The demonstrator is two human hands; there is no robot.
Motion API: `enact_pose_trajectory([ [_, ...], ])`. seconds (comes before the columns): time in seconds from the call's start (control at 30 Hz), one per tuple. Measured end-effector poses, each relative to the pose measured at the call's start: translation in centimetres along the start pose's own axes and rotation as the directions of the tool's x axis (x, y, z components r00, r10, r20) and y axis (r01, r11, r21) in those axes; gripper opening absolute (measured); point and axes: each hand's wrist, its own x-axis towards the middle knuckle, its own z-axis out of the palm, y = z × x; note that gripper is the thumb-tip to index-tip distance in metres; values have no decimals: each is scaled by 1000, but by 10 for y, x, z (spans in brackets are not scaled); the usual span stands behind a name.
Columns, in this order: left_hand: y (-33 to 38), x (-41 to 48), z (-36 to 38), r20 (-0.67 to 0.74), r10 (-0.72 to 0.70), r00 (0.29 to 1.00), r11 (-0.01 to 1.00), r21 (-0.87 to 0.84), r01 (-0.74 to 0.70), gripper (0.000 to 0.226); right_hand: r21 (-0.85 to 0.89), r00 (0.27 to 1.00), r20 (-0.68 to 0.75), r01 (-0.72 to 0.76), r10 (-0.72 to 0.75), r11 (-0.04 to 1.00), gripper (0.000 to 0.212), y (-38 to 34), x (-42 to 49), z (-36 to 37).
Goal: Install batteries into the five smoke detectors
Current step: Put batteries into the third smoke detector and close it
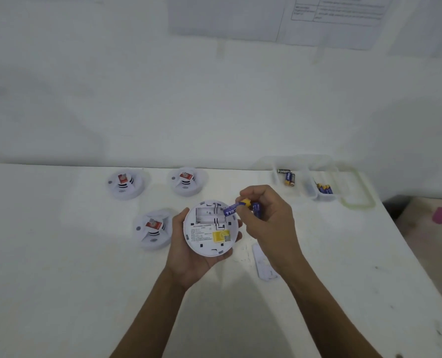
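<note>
White table with one smoke detector at the back left, a second detector beside it and a third detector nearer. Far right: a clear tub and another tub, both holding batteries, beside a green-rimmed lid. A flat white cover lies mid-table

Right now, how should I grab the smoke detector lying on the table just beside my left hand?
Take the smoke detector by its round outer rim, fingers and thumb on opposite edges, coming down from above and from its left. It lies flat on the table with its raised vented centre up, so the rim likely gives the widest hold, and your left hand crowds its right side.
</note>
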Motion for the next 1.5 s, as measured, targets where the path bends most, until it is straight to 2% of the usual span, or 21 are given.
enact_pose_trajectory([
  [0.07, -1, -1, 2, -22, 6, 1000, 999, 43, -5, 68, -100, 998, -29, 55, -58, 993, 19, 1, -3, 7],
  [0.13, -4, -1, -11, -17, 99, 995, 992, 83, -97, 65, -179, 992, -74, 88, -103, 980, 20, 0, -7, 14],
  [0.23, -4, -2, -14, -88, 24, 996, 1000, 17, -22, 67, -243, 972, -51, 210, -229, 947, 16, -1, -13, 24],
  [0.3, -5, -5, -13, -75, 54, 996, 998, 16, -53, 70, -394, 909, -1, 382, -416, 836, 13, 2, -13, 27],
  [0.4, -6, -5, -4, -78, 27, 997, 999, 21, -26, 61, -565, 775, 145, 576, -615, 591, 25, 7, -10, 29],
  [0.43, -12, -10, -9, -113, 32, 993, 999, -14, -34, 57, -590, 742, 202, 613, -639, 525, 26, 8, -8, 29],
  [0.47, -14, -12, -16, -90, 43, 995, 997, -66, -49, 56, -607, 720, 257, 639, -644, 473, 25, 8, -7, 29],
  [0.57, -14, -11, -34, -50, 142, 989, 990, 0, -143, 53, -611, 689, 378, 688, -619, 393, 18, 10, -2, 26],
  [0.63, -14, -9, -33, -58, 146, 988, 988, 48, -144, 51, -603, 692, 415, 696, -591, 390, 18, 8, 1, 25],
  [0.73, -12, -7, -18, -14, -10, 1000, 998, -69, 9, 53, -607, 691, 469, 704, -549, 368, 20, 4, 3, 24],
  [0.77, -8, -7, -15, -2, -14, 1000, 996, -91, 14, 55, -607, 687, 490, 711, -536, 356, 22, 5, 5, 23],
  [0.83, -2, -4, -9, -21, 38, 999, 995, -92, -40, 55, -610, 678, 524, 721, -516, 328, 28, 3, 7, 20],
  [0.9, -4, 0, -1, 23, 82, 996, 996, -37, -81, 51, -617, 680, 561, 724, -472, 310, 28, -3, 9, 19],
  [0.97, -2, -4, 4, -18, 106, 994, 994, 3, -106, 54, -648, 727, 574, 684, -376, 333, 26, -11, 10, 17],
  [1.0, -1, -5, 6, -14, 127, 992, 991, 37, -127, 55, -646, 729, 590, 684, -346, 339, 33, -12, 11, 16],
  [1.07, 2, -6, 9, -20, 124, 992, 989, 82, -122, 57, -637, 705, 644, 709, -296, 302, 32, -16, 12, 13],
  [1.13, 3, -6, 9, -36, 120, 992, 989, 89, -116, 63, -630, 672, 677, 740, -300, 235, 47, -15, 14, 10],
  [1.23, 2, -6, 5, -17, 153, 988, 986, 72, -152, 62, -622, 649, 690, 758, -322, 195, 49, -13, 19, 8],
  [1.33, 2, -6, 9, -25, 141, 990, 989, 51, -139, 60, -619, 650, 687, 757, -324, 208, 35, -17, 18, 9],
  [1.5, 3, -1, 8, -90, 132, 987, 991, 32, -130, 67, -594, 729, 595, 682, -339, 426, 52, -17, 13, 17],
])
